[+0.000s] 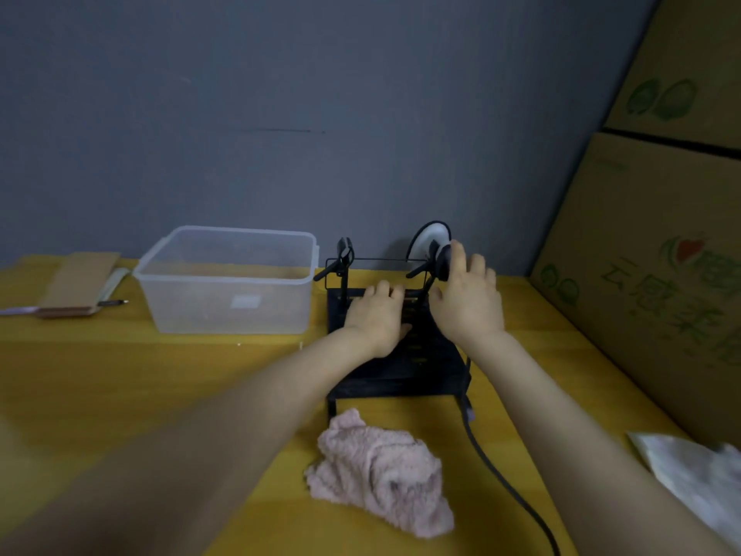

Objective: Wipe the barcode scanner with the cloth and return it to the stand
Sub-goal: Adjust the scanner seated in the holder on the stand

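Observation:
The barcode scanner (431,244), black with a white head, sits at the upper right of the black metal stand (421,371) near the wall. My right hand (469,302) is closed around the scanner's dark handle from the right. My left hand (377,319) lies palm down on the stand's sloping plate, fingers curled over a cross bar. The pink cloth (381,471) lies crumpled on the yellow table (160,379) in front of the stand, with neither hand touching it. A black cable (497,475) runs from the stand's right side toward the near edge.
A clear plastic tub (228,278) stands left of the stand. Cardboard pieces and a pen (80,286) lie at the far left. Stacked cardboard boxes (661,242) wall in the right side. A white bag (693,471) lies at the near right.

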